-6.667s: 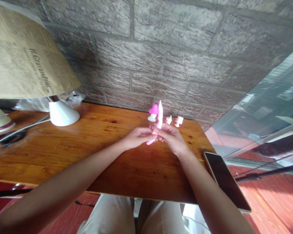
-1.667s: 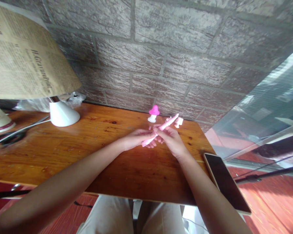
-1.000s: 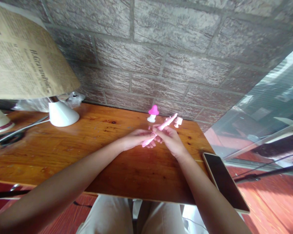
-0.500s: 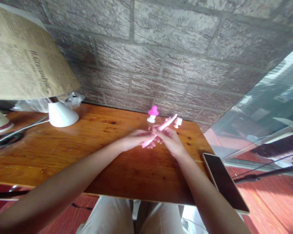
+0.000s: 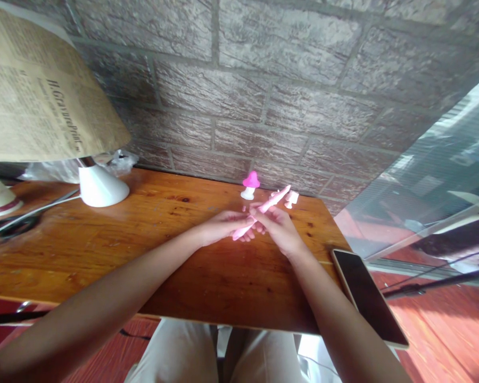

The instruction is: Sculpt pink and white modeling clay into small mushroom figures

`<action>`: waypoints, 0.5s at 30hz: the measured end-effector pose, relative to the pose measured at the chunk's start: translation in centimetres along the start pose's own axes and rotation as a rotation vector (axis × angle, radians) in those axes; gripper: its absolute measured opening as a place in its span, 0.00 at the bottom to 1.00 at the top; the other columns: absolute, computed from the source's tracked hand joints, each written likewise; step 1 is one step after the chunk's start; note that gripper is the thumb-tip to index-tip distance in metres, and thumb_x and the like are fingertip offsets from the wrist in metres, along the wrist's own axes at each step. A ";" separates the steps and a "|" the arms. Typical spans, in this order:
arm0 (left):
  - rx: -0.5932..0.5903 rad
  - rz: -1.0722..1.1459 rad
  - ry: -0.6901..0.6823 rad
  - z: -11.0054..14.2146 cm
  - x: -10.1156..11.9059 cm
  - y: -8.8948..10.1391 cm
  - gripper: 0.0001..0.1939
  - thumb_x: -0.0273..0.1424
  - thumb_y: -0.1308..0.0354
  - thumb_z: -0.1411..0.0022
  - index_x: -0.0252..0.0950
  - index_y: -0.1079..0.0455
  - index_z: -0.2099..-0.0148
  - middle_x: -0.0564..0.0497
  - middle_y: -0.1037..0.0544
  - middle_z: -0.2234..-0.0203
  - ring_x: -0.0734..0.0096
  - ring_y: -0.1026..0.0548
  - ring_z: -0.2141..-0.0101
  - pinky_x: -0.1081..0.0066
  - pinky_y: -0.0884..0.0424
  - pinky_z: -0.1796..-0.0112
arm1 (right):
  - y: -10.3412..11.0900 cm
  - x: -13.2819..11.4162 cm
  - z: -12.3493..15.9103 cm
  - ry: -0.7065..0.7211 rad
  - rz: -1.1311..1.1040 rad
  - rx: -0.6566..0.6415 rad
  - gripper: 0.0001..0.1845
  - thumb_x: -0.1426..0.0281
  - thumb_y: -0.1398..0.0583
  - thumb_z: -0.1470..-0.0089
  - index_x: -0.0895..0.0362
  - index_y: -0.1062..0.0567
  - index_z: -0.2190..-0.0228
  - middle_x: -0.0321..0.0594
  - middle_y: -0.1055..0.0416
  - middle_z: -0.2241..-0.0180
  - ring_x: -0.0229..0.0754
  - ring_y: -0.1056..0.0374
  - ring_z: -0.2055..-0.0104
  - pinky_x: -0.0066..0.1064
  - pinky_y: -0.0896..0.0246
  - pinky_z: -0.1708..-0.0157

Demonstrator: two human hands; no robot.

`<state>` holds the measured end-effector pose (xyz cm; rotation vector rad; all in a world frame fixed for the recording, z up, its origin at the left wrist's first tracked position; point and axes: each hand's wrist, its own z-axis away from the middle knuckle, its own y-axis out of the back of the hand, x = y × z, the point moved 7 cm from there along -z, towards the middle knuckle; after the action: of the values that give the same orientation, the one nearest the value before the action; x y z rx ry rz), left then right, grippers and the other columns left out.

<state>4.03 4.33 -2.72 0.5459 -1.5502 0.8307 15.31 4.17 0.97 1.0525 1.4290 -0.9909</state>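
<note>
A long pale-pink strip [image 5: 278, 197], soft-looking like modelling clay, slants up to the right above the table. My left hand [image 5: 222, 227] pinches its lower part between thumb and fingers. Higher along the strip, my right hand [image 5: 282, 229] is closed on it, thumb on top. Just beyond my hands stands a small mushroom figure [image 5: 250, 183] with a bright pink cap and white stem. To its right is a small pale-pink figure [image 5: 291, 199], too small to make out. Tiny pink bits [image 5: 244, 208] lie close to my fingers.
A lamp with a newsprint shade [image 5: 51, 90] and white base [image 5: 102, 187] stands at the left. Near it are a paper cup [image 5: 0, 197], black-handled scissors [image 5: 14, 227] and clear plastic wrap [image 5: 51, 173]. A tablet [image 5: 367, 298] lies at the right edge. A brick wall [image 5: 239, 96] rises behind.
Hardly anything differs. Both hands keep the same hold on the pink strip, and the whole view has shifted very slightly.
</note>
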 end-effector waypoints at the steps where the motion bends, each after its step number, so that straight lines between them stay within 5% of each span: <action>1: 0.000 -0.002 -0.001 0.0 0.1 0.0 0.23 0.47 0.33 0.44 0.31 0.21 0.58 0.43 0.19 0.65 0.71 0.24 0.69 0.69 0.28 0.63 | 0.0 0.0 0.0 0.000 -0.001 0.000 0.24 0.53 0.30 0.56 0.58 0.23 0.64 0.33 0.30 0.77 0.33 0.40 0.78 0.28 0.45 0.77; 15: -0.009 -0.001 -0.006 -0.1 0.0 0.0 0.22 0.46 0.34 0.43 0.30 0.22 0.59 0.44 0.19 0.67 0.73 0.24 0.70 0.70 0.29 0.65 | 0.0 0.2 -0.1 0.002 -0.023 -0.008 0.25 0.54 0.30 0.56 0.60 0.24 0.63 0.33 0.30 0.76 0.31 0.40 0.78 0.28 0.46 0.77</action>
<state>4.11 4.41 -2.71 0.5426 -1.5587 0.8216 15.26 4.24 0.79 1.0337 1.4482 -1.0002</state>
